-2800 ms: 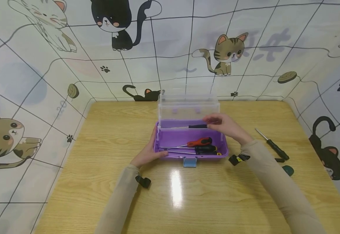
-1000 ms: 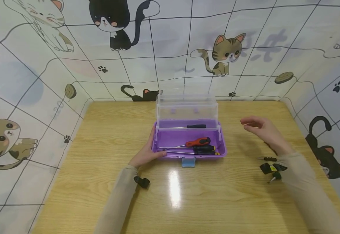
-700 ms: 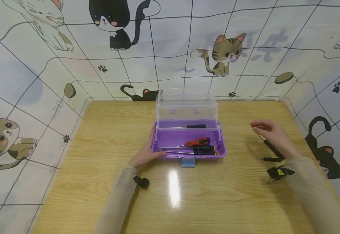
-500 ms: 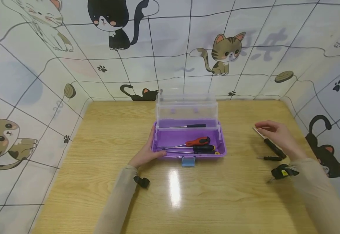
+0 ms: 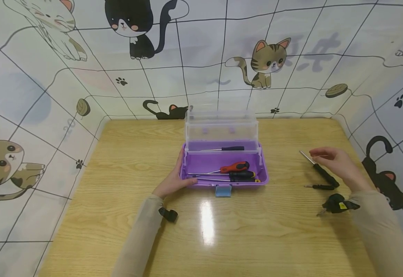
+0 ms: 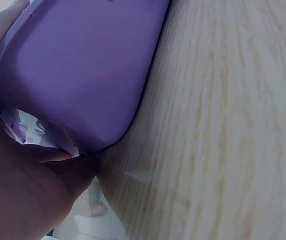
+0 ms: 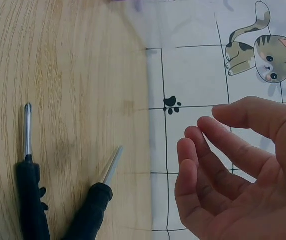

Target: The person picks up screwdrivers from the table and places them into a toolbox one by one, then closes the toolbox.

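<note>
Probably light and stiff: long black screwdriver (image 5: 319, 169), best held by its handle (image 5: 327, 177)

It lies on the counter (image 5: 274, 231) near your right hand (image 5: 340, 164), whose fingers (image 7: 235, 143) are loose and empty; your left hand (image 5: 171, 184) grips the purple box (image 5: 203, 163).

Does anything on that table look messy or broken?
Nothing looks spilled or broken. The messy bit is on the right: a longer black screwdriver and a shorter black screwdriver lie on the table outside the purple box, though other screwdrivers are inside it. A metal tip pokes out near the right wrist camera; the rest is unclear.
</note>
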The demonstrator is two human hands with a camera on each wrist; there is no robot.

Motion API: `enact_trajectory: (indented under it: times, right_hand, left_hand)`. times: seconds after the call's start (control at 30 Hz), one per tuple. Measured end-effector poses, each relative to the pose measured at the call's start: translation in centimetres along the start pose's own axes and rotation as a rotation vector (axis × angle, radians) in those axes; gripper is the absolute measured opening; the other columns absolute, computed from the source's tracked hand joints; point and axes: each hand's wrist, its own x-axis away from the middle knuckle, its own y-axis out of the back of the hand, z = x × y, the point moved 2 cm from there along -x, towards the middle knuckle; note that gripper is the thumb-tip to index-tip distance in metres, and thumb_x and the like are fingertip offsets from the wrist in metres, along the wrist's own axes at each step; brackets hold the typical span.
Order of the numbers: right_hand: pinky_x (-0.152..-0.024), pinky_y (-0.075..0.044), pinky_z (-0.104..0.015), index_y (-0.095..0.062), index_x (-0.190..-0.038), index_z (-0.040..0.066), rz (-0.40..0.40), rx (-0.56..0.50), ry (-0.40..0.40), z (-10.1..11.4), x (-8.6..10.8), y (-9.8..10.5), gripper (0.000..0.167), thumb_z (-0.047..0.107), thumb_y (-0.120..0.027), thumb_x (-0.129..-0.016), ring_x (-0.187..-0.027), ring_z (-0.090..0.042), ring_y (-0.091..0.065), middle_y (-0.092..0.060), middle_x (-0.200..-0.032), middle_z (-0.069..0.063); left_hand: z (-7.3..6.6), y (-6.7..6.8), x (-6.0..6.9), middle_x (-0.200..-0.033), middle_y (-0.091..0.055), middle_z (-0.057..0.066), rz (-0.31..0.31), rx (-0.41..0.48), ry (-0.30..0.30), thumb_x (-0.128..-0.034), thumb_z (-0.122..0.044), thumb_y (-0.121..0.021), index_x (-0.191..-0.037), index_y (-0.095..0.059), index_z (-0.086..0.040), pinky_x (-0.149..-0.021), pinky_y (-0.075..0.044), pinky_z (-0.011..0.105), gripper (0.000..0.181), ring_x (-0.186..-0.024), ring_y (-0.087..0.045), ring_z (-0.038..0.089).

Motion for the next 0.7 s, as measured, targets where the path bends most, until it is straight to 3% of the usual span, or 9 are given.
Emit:
enact_trajectory:
  times: [0.4, 0.7]
  right_hand:
    - [-0.071, -0.041, -0.012, -0.052, -0.128, -0.010, 0.032, 0.049, -0.043, -1.2, 0.5, 0.3, 0.043, 0.023, -0.056, -0.099, -0.087, 0.014, -0.048, -0.055, -0.103, 0.025]
    - [-0.072, -0.043, -0.018, -0.049, -0.131, -0.010, 0.068, 0.097, -0.085, -2.4, 0.5, 0.4, 0.046, 0.024, -0.053, -0.100, -0.088, 0.014, -0.045, -0.058, -0.119, -0.010]
  left_hand:
    - [0.0, 0.1, 0.0, -0.160, 0.015, 0.004, 0.004, -0.023, -0.003, -0.0795, -0.008, -0.076, -0.153, 0.018, -0.023, -0.113, -0.003, 0.053, 0.120, -0.144, 0.004, 0.030]
    - [0.2, 0.1, 0.0, -0.160, 0.014, 0.001, 0.004, -0.006, -0.011, -0.0792, -0.007, -0.076, -0.153, 0.017, -0.023, -0.114, -0.003, 0.050, 0.120, -0.145, 0.005, 0.025]
